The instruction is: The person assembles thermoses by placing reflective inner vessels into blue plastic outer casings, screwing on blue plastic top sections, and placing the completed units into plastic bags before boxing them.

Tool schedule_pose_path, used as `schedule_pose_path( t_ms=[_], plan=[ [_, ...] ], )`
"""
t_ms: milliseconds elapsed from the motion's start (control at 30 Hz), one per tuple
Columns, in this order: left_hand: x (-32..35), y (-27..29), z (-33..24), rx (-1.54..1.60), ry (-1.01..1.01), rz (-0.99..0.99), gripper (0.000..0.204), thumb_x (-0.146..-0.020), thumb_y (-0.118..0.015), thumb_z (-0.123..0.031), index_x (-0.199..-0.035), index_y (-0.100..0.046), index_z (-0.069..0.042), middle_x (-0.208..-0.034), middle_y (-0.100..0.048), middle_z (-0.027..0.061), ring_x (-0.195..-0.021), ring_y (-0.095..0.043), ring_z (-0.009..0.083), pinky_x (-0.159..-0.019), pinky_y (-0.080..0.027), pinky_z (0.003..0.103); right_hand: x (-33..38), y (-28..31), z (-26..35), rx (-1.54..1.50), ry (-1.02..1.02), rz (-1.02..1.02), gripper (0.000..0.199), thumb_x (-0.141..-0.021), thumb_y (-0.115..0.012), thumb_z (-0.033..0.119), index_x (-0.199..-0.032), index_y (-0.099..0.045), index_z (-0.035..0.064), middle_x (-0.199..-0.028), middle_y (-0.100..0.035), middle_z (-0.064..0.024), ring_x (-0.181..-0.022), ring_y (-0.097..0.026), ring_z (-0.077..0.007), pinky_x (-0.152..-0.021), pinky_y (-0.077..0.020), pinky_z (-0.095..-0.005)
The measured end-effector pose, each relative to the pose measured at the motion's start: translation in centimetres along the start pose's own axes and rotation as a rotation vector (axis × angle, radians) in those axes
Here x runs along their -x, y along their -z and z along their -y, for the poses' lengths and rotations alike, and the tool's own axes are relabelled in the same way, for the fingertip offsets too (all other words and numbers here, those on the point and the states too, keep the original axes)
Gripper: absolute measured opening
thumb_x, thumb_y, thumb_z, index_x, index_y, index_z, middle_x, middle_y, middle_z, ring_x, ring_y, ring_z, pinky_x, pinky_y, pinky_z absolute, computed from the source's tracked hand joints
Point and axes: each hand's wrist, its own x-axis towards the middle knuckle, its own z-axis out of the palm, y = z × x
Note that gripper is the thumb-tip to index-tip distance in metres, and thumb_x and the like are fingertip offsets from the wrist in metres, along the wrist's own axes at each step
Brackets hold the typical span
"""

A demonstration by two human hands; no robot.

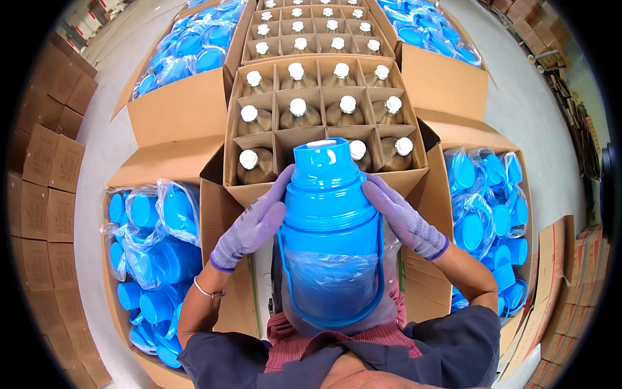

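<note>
In front of my body stands a blue thermos flask (pixel 332 211), upright, with a thin handle hanging round its front. Clear plastic film wraps its lower part, and a white piece (pixel 321 144) shows in its open top. My left hand (pixel 251 225), in a light purple glove, presses against the upper left side of the flask. On the opposite side my right hand (pixel 409 223), gloved alike, lies along the collar with its fingers stretched. Just beyond, a divided carton (pixel 327 185) holds brownish glass bottles (pixel 298 115) with white caps; the flask hides part of its front row.
Open cartons of blue plastic flask parts in film stand at left (pixel 155 220) and right (pixel 486 214). More cartons of parts (pixel 194 48) and capped bottles (pixel 298 27) are behind. Brown boxes (pixel 48 188) are stacked along the far left; flattened cardboard (pixel 538 279) leans at right.
</note>
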Motion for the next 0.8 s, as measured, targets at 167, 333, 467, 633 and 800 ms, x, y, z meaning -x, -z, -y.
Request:
schedule_pose_path(
  t_ms=[167, 333, 467, 633, 800],
  plan=[
    [-2.1, 1.5, 0.7, 0.085, 0.13, -0.046, 0.063, -0.106, -0.035, -0.046, -0.146, -0.041, 0.003, -0.142, -0.051, 0.0159, -0.132, -0.047, 0.0219, -0.111, -0.035, 0.032, -0.4, 1.7, 3.7, 0.336, -0.081, 0.134, 0.076, -0.095, -0.053, 0.06, -0.14, -0.047, -0.0019, -0.126, -0.059, -0.0165, -0.119, -0.056, -0.0224, -0.103, -0.0438, -0.0323],
    [-6.6, 0.1, 3.1, 0.343, 0.201, 0.023, 0.056, -0.107, -0.034, -0.044, -0.142, -0.047, -0.001, -0.135, -0.057, 0.0104, -0.122, -0.054, 0.0181, -0.108, -0.041, 0.032, -5.0, 1.4, 6.5, 0.291, 0.201, -0.087, 0.079, -0.089, -0.068, 0.05, -0.14, -0.044, -0.0038, -0.122, -0.061, -0.02, -0.109, -0.06, -0.0232, -0.09, -0.0514, -0.0333],
    [-4.1, -0.8, 10.5, 0.391, -0.08, -0.106, 0.058, -0.107, -0.035, -0.044, -0.148, -0.039, -0.003, -0.14, -0.053, 0.0118, -0.127, -0.05, 0.0194, -0.111, -0.038, 0.033, -6.0, -3.0, 5.6, 0.325, 0.188, -0.136, 0.079, -0.086, -0.073, 0.042, -0.146, -0.039, 0.0031, -0.127, -0.057, -0.0122, -0.116, -0.057, -0.022, -0.099, -0.0462, -0.0326],
    [-2.4, -2.7, -0.7, -0.017, 0.052, -0.173, 0.061, -0.105, -0.037, -0.047, -0.145, -0.036, -0.001, -0.133, -0.058, 0.0176, -0.122, -0.055, 0.0242, -0.103, -0.043, 0.036, -7.2, -0.8, 1.5, -0.241, 0.113, 0.133, 0.082, -0.086, -0.072, 0.047, -0.145, -0.039, 0.0007, -0.127, -0.059, -0.0148, -0.116, -0.059, -0.0211, -0.099, -0.0494, -0.0345],
    [-2.0, -4.8, -5.3, -0.407, 0.366, -0.244, 0.056, -0.104, -0.04, -0.045, -0.137, -0.04, 0.0, -0.124, -0.059, 0.0225, -0.115, -0.058, 0.0355, -0.094, -0.048, 0.039, -9.6, -0.8, -2.3, -0.737, 0.237, 0.529, 0.073, -0.091, -0.066, 0.046, -0.145, -0.042, 0.0026, -0.135, -0.057, -0.0142, -0.123, -0.057, -0.0241, -0.104, -0.048, -0.0368]
  ],
)
